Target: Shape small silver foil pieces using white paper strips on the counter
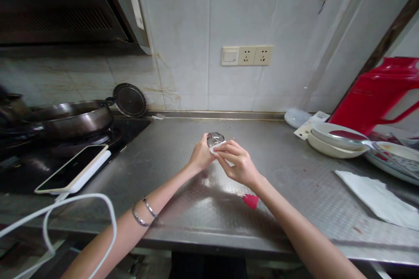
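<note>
Over the middle of the metal counter, my left hand is closed round a small glass with a shiny, patterned look. My right hand meets it from the right, its fingers pinching a small piece of white tissue against the near side of the glass. Part of the glass is hidden by my fingers. Below my right hand, a small red scrap lies on the counter.
At the left, a steel pan sits on the black stove, with a phone and white cable nearer. Stacked bowls, a red jug and a white napkin are at the right. Wall sockets are ahead.
</note>
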{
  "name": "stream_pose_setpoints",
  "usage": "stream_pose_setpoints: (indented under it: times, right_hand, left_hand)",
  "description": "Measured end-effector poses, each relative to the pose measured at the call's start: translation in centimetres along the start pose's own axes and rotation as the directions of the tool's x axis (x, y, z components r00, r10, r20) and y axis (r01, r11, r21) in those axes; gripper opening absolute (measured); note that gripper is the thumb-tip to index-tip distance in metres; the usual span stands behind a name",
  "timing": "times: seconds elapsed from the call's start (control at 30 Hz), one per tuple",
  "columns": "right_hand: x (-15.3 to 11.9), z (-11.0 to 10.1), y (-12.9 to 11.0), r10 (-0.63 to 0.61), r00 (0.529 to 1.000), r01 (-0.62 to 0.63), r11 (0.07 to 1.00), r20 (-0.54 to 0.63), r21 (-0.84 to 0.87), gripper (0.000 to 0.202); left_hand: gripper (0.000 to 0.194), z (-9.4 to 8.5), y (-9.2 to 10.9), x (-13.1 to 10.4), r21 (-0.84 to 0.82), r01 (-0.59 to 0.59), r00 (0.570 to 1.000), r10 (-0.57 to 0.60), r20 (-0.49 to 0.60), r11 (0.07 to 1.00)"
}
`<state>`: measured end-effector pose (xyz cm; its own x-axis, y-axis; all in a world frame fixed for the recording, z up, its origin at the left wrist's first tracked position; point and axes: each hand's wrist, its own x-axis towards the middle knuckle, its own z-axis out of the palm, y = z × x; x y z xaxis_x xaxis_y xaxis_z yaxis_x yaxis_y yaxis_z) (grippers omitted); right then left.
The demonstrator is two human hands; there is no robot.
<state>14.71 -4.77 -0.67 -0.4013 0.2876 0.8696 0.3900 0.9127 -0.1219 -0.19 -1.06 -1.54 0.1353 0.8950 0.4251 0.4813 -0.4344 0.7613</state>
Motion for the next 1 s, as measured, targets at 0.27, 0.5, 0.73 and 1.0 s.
stream_pose_setpoints:
  times: [0.27, 0.5, 0.73, 1.0]
  right_hand:
    - [0.5, -1.1, 0.1, 0.229, 0.914, -0.245, 0.969, -0.334, -0.007, 0.018]
    - [0.6, -1.5, -0.1, 0.254, 0.930, -0.246, 0.967, -0.267, 0.060, 0.016]
    - [0.4, -1.4, -0.2, 0.224, 0.952, -0.211, 0.974, -0.206, 0.086, 0.015]
    - [0.5, -1.7, 0.1, 0.374, 0.890, -0.358, 0.927, -0.261, 0.108, 0.018]
  left_hand:
    - [0.055, 0.5, 1.1, -0.4, -0.176, 0.031, 0.998, -0.022, 0.050, 0.984]
    - [0.057, 0.9, 1.1, -0.7, -0.374, 0.076, 0.988, -0.021, 0.150, 0.924]
    - [0.064, 0.4, 0.5, 0.1, -0.426, 0.117, 0.984, -0.046, 0.172, 0.897]
    - [0.070, 0.1, 0.2, 0.4, -0.402, 0.080, 0.985, -0.010, 0.173, 0.912]
